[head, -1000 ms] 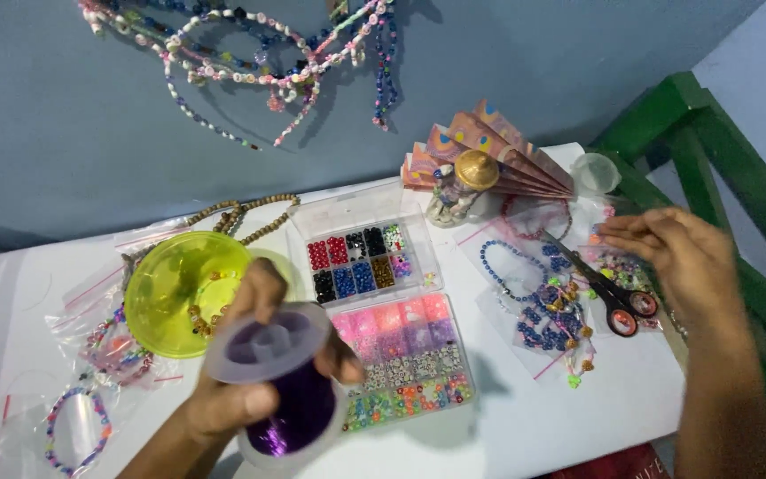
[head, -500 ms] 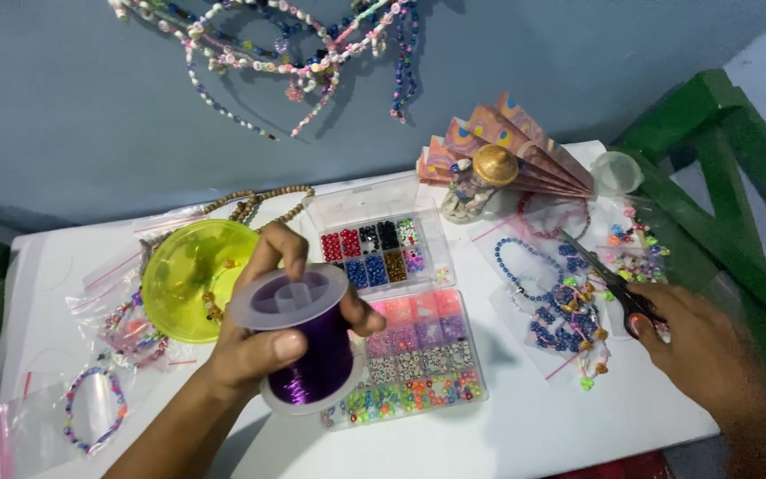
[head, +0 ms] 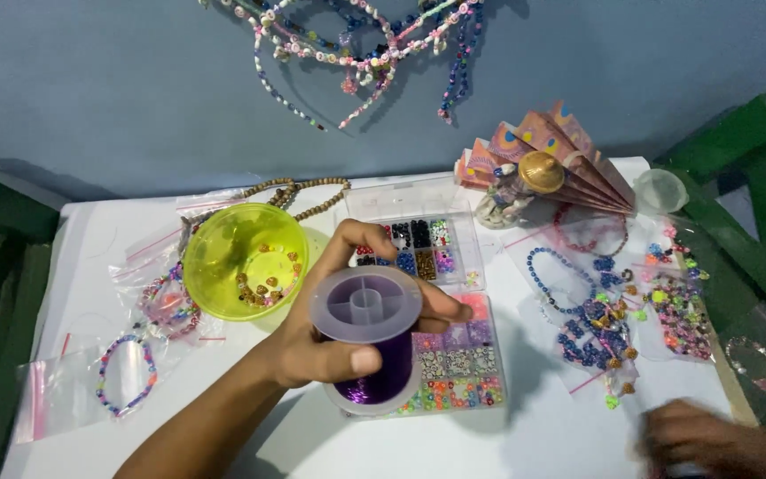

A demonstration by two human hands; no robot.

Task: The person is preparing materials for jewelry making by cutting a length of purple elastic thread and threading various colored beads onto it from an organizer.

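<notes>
Setting: a white table point(head: 525, 443) against a blue-grey wall, with strings of beads point(head: 356, 53) hanging above and green wooden rails at both sides.

Item one: your left hand point(head: 339, 328) was clenched around a spool of purple cord point(head: 367, 341), thumb across its near side, fingers curled over the far rim. You held it upright, above the table. Compared with half a second before, the spool sat slightly lower in view and the grasp was unchanged.

Item two: your right hand point(head: 711, 439) lay blurred at the table's near edge, well to the right of the spool. You had drawn it back from the scissors it had been reaching for; whether it was closed or released cannot be told.

Items about the left hand:
- Just beneath and to its right, a clear bead organiser point(head: 458, 355) with pink, lettered and mixed beads.
- Beyond the fingers, a second bead box point(head: 414, 244) with dark, red and blue beads.
- To its left, a yellow-green bowl point(head: 246, 262) holding a few brown beads.
- Further left, a beaded bracelet point(head: 126, 372) in a clear bag.
- Far to its right, loose blue beads point(head: 591, 333) and a folded paper fan point(head: 569, 155).
</notes>
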